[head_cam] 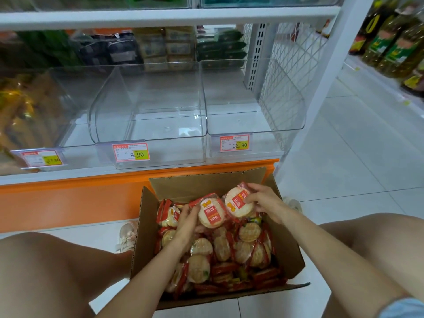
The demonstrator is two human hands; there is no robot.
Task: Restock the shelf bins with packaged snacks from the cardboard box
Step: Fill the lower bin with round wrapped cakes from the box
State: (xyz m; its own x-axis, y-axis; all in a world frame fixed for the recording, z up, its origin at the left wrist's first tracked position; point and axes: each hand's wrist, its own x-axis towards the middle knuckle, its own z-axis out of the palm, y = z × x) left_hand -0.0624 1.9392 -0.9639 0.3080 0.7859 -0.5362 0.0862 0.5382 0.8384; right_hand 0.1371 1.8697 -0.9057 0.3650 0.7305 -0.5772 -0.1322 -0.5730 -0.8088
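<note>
Left hand (187,222) grips one pack (211,214). Right hand (263,199) grips another pack (238,201), both above the box (146,237).

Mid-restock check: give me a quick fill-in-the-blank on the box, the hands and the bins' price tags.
The left hand grips a packet and the right hand grips another, both over the box, which is made of ____.
The price tag on the middle bin reads ____.
The bin tagged 32.90 stands to the ____ of the middle bin.
Missing words: cardboard; 9.90; right.
</note>
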